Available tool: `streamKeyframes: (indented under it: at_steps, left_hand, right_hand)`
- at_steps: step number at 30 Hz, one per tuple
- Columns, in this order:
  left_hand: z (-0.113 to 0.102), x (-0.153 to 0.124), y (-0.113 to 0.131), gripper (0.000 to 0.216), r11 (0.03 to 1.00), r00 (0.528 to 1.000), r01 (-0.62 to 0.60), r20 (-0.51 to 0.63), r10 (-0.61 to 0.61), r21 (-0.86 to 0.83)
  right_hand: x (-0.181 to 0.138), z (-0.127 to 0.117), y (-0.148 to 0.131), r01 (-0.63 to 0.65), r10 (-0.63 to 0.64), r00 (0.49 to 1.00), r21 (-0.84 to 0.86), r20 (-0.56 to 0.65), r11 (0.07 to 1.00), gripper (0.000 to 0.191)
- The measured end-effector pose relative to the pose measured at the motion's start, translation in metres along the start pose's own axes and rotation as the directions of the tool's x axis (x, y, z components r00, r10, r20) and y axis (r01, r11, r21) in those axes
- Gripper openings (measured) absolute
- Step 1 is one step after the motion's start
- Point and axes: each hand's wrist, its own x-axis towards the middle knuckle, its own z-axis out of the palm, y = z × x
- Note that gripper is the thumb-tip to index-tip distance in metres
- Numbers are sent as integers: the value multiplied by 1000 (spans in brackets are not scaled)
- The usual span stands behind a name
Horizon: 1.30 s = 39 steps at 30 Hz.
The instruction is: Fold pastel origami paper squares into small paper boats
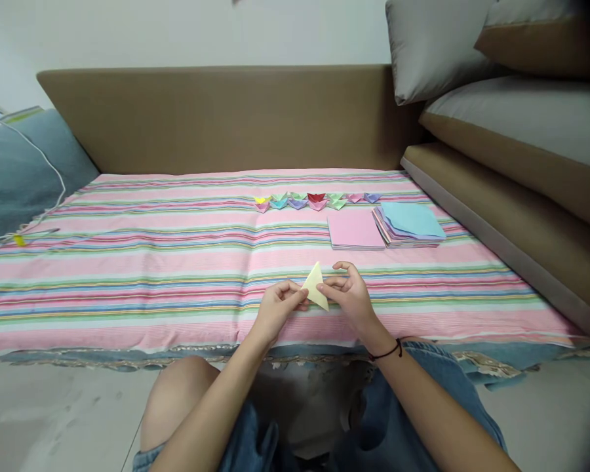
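A small pale yellow sheet of folded paper point(316, 280), roughly triangular, is held up over the striped cloth near its front edge. My left hand point(281, 303) pinches its left side between thumb and fingers. On the other side, my right hand point(350, 296) has its thumb on the paper's right edge, with the index finger raised and curled. The right fingers behind the paper are partly hidden. Beyond my hands lie a stack of pink paper squares point(354, 229) and a thicker stack of mixed-colour squares point(412, 220) with light blue on top.
Several small folded paper boats point(317, 200) stand in rows at the back of the striped cloth point(177, 262). Grey and brown cushions point(511, 170) are piled on the right. A brown backrest point(236, 118) closes off the rear. A white cable point(49, 164) runs along the left.
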Motion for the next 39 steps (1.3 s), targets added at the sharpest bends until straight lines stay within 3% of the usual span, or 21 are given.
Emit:
streamKeyframes:
  at_steps: [8,11,15,18,20,22,23,25,30,39]
  left_hand:
    - [-7,0,1,26,1000,998,-9,57,9,5]
    - [-5,1,-1,27,1000,999,-22,35,23,-14]
    - [-2,2,-5,27,998,999,-52,-20,51,-42]
    - [-1,4,-10,26,990,988,-142,-53,142,20]
    - [0,3,-13,26,952,946,-266,-147,288,151]
    - [1,1,-14,21,856,858,-369,-222,463,361]
    - [2,0,-13,15,796,821,-396,-211,530,458]
    - [3,-3,-11,3,698,796,-435,-120,594,569]
    - [7,-7,-8,14,682,808,-501,8,589,533]
    - [7,-3,-11,22,774,869,-448,13,495,447]
  right_hand:
    - [-2,1,-2,23,-23,999,6,35,1000,54]
    - [-1,1,1,3,-4,999,6,39,1000,49]
    - [1,1,5,-55,51,988,19,147,998,31]
    - [1,3,7,-45,41,988,24,148,999,26]
    - [1,4,7,-47,45,991,15,127,999,26]
    - [0,5,8,-47,47,995,-1,84,999,27]
    - [0,6,8,-44,44,997,-7,60,999,27]
    - [-1,7,10,-29,29,999,-9,26,1000,26]
    - [1,7,14,29,-29,1000,11,7,1000,20]
    - [2,5,16,43,-43,999,7,-10,999,14]
